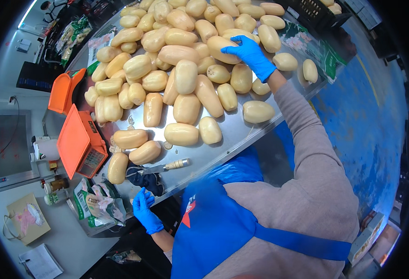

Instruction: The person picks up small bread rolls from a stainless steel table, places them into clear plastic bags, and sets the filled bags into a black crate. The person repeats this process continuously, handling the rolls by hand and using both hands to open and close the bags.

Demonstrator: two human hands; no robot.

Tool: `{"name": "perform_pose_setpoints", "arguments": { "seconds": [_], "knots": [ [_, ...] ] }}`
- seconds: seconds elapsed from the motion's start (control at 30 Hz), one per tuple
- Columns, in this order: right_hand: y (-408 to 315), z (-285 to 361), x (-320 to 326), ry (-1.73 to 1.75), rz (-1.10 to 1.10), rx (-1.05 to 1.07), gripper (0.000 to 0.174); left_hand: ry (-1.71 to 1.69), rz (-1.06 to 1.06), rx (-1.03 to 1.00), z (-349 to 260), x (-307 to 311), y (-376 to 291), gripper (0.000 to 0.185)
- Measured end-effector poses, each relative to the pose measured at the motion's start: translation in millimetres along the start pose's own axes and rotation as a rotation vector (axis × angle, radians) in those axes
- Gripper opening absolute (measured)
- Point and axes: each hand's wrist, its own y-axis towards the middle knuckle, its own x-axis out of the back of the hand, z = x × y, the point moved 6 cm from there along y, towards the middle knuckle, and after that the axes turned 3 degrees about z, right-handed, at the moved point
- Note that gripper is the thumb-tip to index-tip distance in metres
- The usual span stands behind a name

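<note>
A large pile of peeled lotus root segments (186, 77) covers the metal table (204, 157) before me. My right hand (255, 55), in a blue glove, reaches to the pile's right side. Its thumb and fingers are around the near end of a long lotus root segment (221, 50). My left hand (145, 211), gloved alike, hangs by the table's front edge with loosely curled fingers; whether anything small is in them is unclear. Just beyond it lies a dark cloth (145, 179). A knife (166, 166) with a pale handle rests with its blade tip on that cloth.
An orange weighing scale (75, 139) stands at the table's left, near a second orange scale (65, 91). Printed plastic bags (99, 204) lie at the left corner, another bag (305, 45) at the far right. A black crate (310, 14) stands beyond. Thin cut slices (167, 145) dot the tabletop.
</note>
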Motion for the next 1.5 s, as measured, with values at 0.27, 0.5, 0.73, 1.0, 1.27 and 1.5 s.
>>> {"name": "perform_pose_setpoints", "arguments": {
  "seconds": [0.27, 0.5, 0.73, 1.0, 1.27, 1.5],
  "knots": [
    [-18.4, 30.4, -17.7, -0.409, -0.050, 0.415, 0.063, 0.054, 0.050, 0.001, -10.4, -24.9, 9.3, 0.032],
    [-41.3, 42.4, 2.1, -0.507, -0.178, 0.619, 0.039, 0.110, 0.040, 0.045, -6.6, -23.1, 9.4, 0.032],
    [-106.9, 24.3, -45.6, -0.742, 0.400, 0.212, 0.047, 0.112, 0.102, 0.011, -8.1, -36.7, 10.6, 0.031],
    [-121.3, 30.0, -60.2, -0.866, 0.510, 0.333, 0.069, 0.062, 0.156, 0.038, -10.0, -44.3, 5.1, 0.026],
    [-62.0, 40.2, -46.2, -0.809, 0.213, 0.399, 0.036, 0.063, 0.094, 0.083, 2.0, -30.3, -4.4, 0.027],
    [-65.7, 15.1, -84.1, -1.003, 0.212, 0.396, 0.059, 0.086, 0.091, 0.091, 7.3, -28.9, -4.5, 0.031]
  ]
}}
